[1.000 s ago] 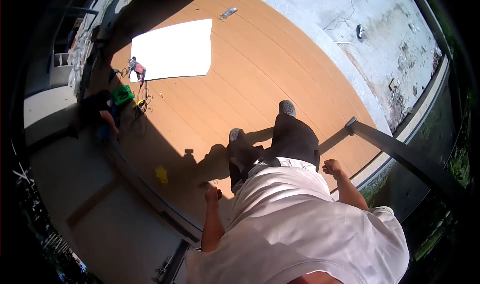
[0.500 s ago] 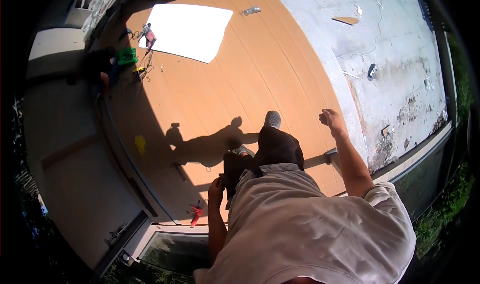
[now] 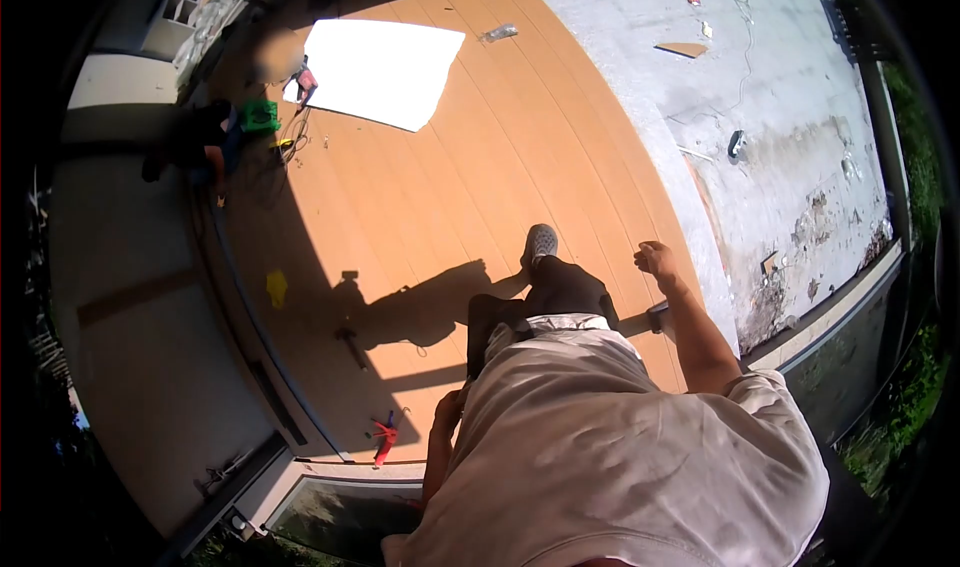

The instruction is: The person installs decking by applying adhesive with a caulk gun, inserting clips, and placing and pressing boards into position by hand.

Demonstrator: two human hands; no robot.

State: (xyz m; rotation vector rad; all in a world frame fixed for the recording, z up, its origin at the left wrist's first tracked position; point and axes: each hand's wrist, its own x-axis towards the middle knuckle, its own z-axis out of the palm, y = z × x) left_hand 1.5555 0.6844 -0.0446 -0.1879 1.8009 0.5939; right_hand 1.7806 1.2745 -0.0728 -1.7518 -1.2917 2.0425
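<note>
My right hand (image 3: 656, 260) is held out over the tan plank floor (image 3: 560, 167), its fingers loosely bent and apart with nothing visible in them. Down at my left hip is my left hand (image 3: 450, 407), against the dark trousers and the hem of the light shirt. Its fingers are mostly hidden, so I cannot make out whether it holds anything. On the floor beyond it lies a red tool (image 3: 384, 439), in shape like a caulking gun. A dark hammer-like tool (image 3: 352, 348) lies in the shade.
A white sheet (image 3: 385, 72) lies ahead, with a red power tool (image 3: 306, 82) at its left edge and a green case (image 3: 260, 116) nearby. Another person (image 3: 205, 139) is at the left wall. A yellow item (image 3: 277, 288) lies in shade. Bare concrete (image 3: 790, 77) with scraps borders the right.
My view has shifted as I step along the planks. My left hand has drawn back against my hip and is more hidden. The other person shows more at the left.
</note>
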